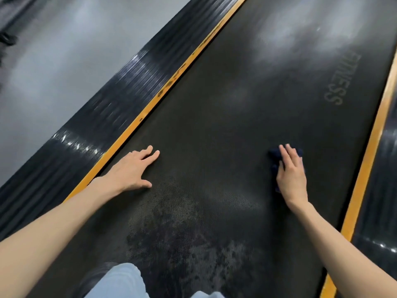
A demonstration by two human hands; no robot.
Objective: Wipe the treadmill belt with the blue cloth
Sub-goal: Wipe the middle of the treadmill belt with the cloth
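The black textured treadmill belt runs from the bottom of the head view up to the top right, with grey lettering near its right side. A dark blue cloth lies flat on the belt at the right. My right hand presses down on it with straight fingers, covering most of it. My left hand rests flat on the bare belt near its left edge, fingers spread, holding nothing.
Orange strips border the belt on both sides. A ribbed black side rail runs along the left, another rail at the right. Grey floor lies beyond the left rail. My knees in light blue trousers show at the bottom.
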